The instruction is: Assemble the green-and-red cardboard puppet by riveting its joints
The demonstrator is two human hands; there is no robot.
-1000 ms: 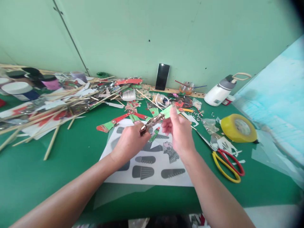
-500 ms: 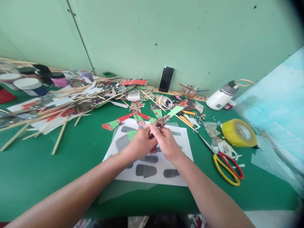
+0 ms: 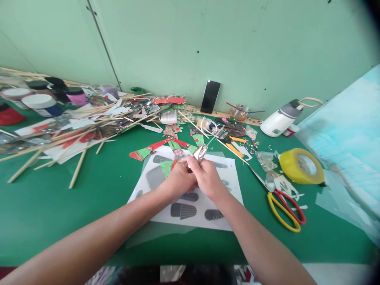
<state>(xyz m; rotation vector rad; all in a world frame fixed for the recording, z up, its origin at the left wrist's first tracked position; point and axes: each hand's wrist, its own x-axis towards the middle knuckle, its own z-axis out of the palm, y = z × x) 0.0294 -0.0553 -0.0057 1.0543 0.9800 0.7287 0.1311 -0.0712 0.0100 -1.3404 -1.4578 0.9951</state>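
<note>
My left hand [image 3: 178,180] and my right hand [image 3: 206,178] are pressed together above a white printed sheet [image 3: 190,206] with dark grey shapes. Both hands close around a small metal plier-like tool [image 3: 199,152] whose jaws stick out past my fingers toward the wall. A green paper cut-out [image 3: 165,168] pokes out just left of my left hand. A red and green paper puppet piece [image 3: 148,150] lies on the green table beyond the sheet.
Bamboo sticks [image 3: 59,138] and paper scraps pile at the left, with paint jars [image 3: 38,105] behind. Yellow-handled scissors [image 3: 282,206] and a yellow tape roll [image 3: 301,166] lie at the right. A phone [image 3: 210,97] leans on the wall; a white bottle [image 3: 279,118] lies nearby.
My right hand let go of the green strip it held up and came down onto the tool beside my left hand. Both hands now grip together.
</note>
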